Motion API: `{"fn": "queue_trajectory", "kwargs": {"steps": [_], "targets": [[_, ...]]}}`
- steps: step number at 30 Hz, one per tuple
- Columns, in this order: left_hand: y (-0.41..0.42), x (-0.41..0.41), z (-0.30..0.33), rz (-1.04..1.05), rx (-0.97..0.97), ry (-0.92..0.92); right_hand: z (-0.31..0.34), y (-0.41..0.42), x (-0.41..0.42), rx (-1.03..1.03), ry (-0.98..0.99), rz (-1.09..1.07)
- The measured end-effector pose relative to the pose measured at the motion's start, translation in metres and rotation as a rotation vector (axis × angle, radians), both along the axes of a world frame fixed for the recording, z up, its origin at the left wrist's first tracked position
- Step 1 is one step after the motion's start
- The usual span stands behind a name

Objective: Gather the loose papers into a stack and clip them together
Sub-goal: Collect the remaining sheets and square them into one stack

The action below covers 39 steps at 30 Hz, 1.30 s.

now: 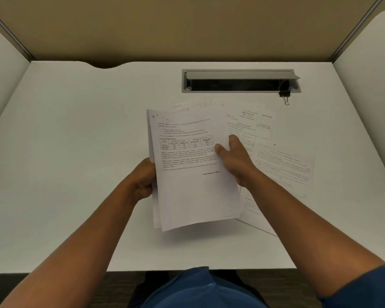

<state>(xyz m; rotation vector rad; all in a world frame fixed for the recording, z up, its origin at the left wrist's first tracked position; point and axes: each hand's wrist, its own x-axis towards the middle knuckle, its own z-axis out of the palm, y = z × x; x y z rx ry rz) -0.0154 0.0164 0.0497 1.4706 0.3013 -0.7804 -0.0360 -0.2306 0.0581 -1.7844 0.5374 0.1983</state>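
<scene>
Holding a partial stack [187, 165] lifted off the desk [65, 152], both hands grip it: left hand [143, 181] curls round its left edge, right hand [233, 158] pinches its right edge, thumb on top. Stack is thin white printed sheets, top page shows text and a small table; edges are uneven, one sheet sticking out at left. More loose papers [285, 165] lie flat on the desk just right of the stack and behind it, fanned and overlapping. Black binder clip [285, 95] with wire handles sits well beyond the stack to the right, at the corner of the grey cable slot [240, 81].

Judgement: gathering is partway done. To do it well, keep a firm left grip, free the right hand to pick up remaining sheets, then tap edges square on the smooth matte desk before clipping. Flimsy paper slides easily.
</scene>
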Motion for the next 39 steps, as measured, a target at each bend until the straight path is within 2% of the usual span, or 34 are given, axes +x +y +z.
{"fn": "queue_trajectory", "kwargs": {"steps": [5,7,10,16,22,25,28,30,35,39], "targets": [[-0.003,-0.001,0.003,0.027,-0.096,0.025,-0.001,0.003,-0.002,-0.012,-0.079,-0.025],[-0.008,-0.002,0.007,0.121,-0.213,0.061,-0.001,0.005,-0.003,-0.044,-0.115,-0.046],[-0.010,-0.003,0.011,0.134,-0.344,0.082,-0.002,0.005,-0.003,-0.057,-0.136,-0.080],[-0.009,-0.011,-0.003,0.024,-0.120,-0.014,-0.007,0.002,-0.007,-0.014,-0.129,-0.110],[-0.013,-0.011,-0.012,0.001,0.032,-0.079,-0.017,-0.027,-0.013,0.040,-0.011,-0.236],[-0.017,-0.011,-0.016,-0.057,0.090,-0.104,-0.034,-0.058,-0.025,-0.133,0.070,-0.353],[-0.022,-0.009,-0.019,-0.103,0.111,-0.096,-0.045,-0.098,-0.041,-0.427,0.318,-0.444],[-0.027,-0.008,-0.019,-0.116,0.120,-0.077,-0.049,-0.124,-0.054,-0.515,0.473,-0.475],[-0.040,-0.004,-0.019,-0.141,0.130,-0.060,-0.055,-0.164,-0.084,-0.536,0.657,-0.527],[-0.043,0.000,-0.020,-0.134,0.139,-0.061,-0.058,-0.177,-0.091,-0.468,0.610,-0.569]]}}
